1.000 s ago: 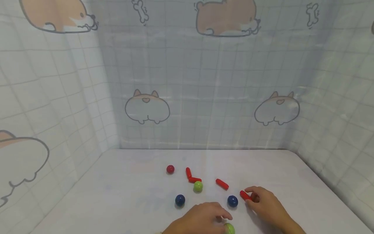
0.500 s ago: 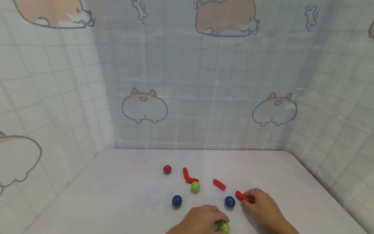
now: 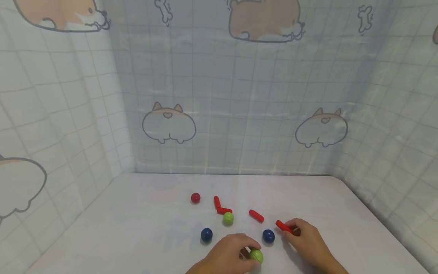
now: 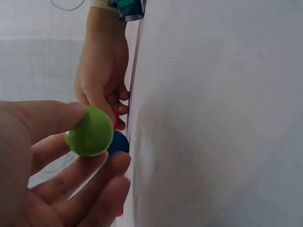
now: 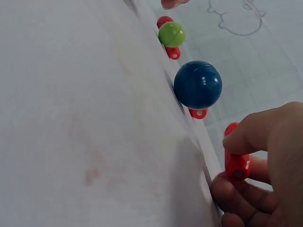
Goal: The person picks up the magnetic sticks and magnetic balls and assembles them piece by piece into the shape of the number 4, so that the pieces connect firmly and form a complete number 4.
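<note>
At a table (image 3: pixel 137 236), left grip (image 3: pixel 230 253) pinches a green ball (image 3: pixel 256 257), right grip (image 3: pixel 307 236) a red rod (image 3: pixel 282 226) pointing far-left.

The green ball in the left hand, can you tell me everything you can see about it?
The green ball is bright green and round, with a thin line running across it. It looks smooth, maybe plastic. The left hand pinches it, and nothing else seems to touch it. In the left wrist view it appears lifted off the white table. The nearest blue ball lies farther forward and to its right.
</note>
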`<state>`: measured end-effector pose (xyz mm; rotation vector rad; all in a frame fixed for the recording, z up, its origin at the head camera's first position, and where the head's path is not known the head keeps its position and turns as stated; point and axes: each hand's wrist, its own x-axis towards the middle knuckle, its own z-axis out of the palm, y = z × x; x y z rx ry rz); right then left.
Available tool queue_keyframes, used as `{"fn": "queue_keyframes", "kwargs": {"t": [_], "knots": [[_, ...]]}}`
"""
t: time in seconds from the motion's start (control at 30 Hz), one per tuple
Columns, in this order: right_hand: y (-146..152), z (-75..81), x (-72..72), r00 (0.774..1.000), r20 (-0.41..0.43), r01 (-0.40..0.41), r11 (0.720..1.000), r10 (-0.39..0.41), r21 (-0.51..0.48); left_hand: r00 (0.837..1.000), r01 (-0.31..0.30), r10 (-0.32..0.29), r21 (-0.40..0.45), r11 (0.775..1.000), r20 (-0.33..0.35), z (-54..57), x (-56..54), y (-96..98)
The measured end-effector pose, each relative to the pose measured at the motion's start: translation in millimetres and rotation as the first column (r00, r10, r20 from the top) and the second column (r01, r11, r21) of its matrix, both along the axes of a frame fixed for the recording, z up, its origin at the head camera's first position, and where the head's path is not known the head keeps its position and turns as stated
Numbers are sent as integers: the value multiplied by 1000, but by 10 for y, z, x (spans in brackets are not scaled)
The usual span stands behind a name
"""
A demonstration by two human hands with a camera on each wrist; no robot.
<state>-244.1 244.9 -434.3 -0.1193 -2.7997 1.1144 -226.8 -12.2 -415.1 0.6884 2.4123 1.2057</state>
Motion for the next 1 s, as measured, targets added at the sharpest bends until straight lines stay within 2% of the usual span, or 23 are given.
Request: {"fn": "queue_keyframes", "kwargs": {"t": [0.1,0.2,0.43,0.6,0.7,0.8,0.93,1.0], "knots": [[-55,-1,-10,1000,22,20,999,-19,-42,996,-52,44,104,993,80,-30,-1,-73],[-120,-4,-25,999,27,30,996,-28,-82,987,-121,101,168,978,122,-40,1,-162],[-151,28,17,1000,10,1,984,1,-179,960,-248,203,256,934,191,-74,21,-274],[-155,95,55,999,-20,-36,976,33,-215,943,-304,230,347,887,239,-120,8,-286],[-182,114,48,997,-51,-77,959,66,-273,934,-333,247,384,861,257,-133,-9,-299],[-213,124,46,998,-34,-52,947,44,-316,929,-346,245,415,842,278,-140,-22,-306],[-237,127,73,1000,16,18,941,-13,-337,929,-340,212,469,815,304,-155,-33,-291],[-253,124,81,1000,24,25,939,-18,-343,925,-345,205,483,805,318,-161,-39,-279]]}}
